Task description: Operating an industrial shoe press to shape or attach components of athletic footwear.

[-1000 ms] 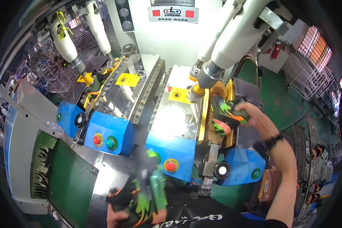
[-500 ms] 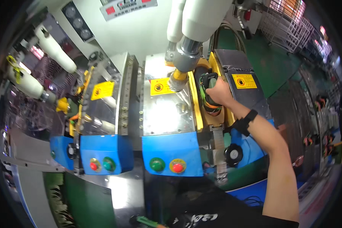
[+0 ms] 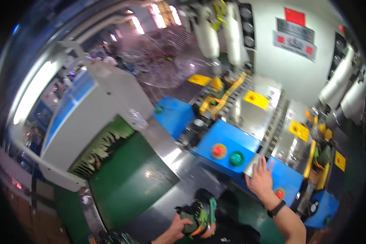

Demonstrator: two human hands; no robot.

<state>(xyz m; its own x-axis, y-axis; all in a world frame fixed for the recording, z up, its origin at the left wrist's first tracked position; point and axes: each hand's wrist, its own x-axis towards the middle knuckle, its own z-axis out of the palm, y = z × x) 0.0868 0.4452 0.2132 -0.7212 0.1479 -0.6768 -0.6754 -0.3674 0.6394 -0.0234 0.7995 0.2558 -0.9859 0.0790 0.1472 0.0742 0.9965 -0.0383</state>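
L hand (image 3: 178, 228) sits low in the frame, near the bottom edge, fingers curled round a bundle of gloves (image 3: 199, 217) – dark green fabric w/ orange and bright green bits. The bundle lies on the thumb side of that hand, pinched between fingers and palm, and sticks up and to the right of the knuckles, so most of it shows above the grip. It hangs over a bare steel plate (image 3: 179, 171), not resting on it as far as I can tell.

R hand (image 3: 259, 179) is up and well apart from the bundle, fingers spread wide, palm facing away toward the machine. It holds nothing; fingertips lie over the edge of a blue control box (image 3: 227, 142), whether touching it or just in front I can't tell. A black wristband (image 3: 275, 209) shows on that forearm.

On the blue box: a red button (image 3: 218, 151) and a green button (image 3: 236, 158) side by side, just left of the R hand. A 2nd red button (image 3: 279, 193) sits on the lower blue panel, near the wrist. Left of the steel plate runs a green conveyor belt (image 3: 126, 183) going under a white hood (image 3: 93, 114). Yellow labels (image 3: 256, 99) mark the steel covers behind the box. White padded tubes (image 3: 341, 83) hang at the upper right. Picture is blurred, so fine detail of the bundle can't be read
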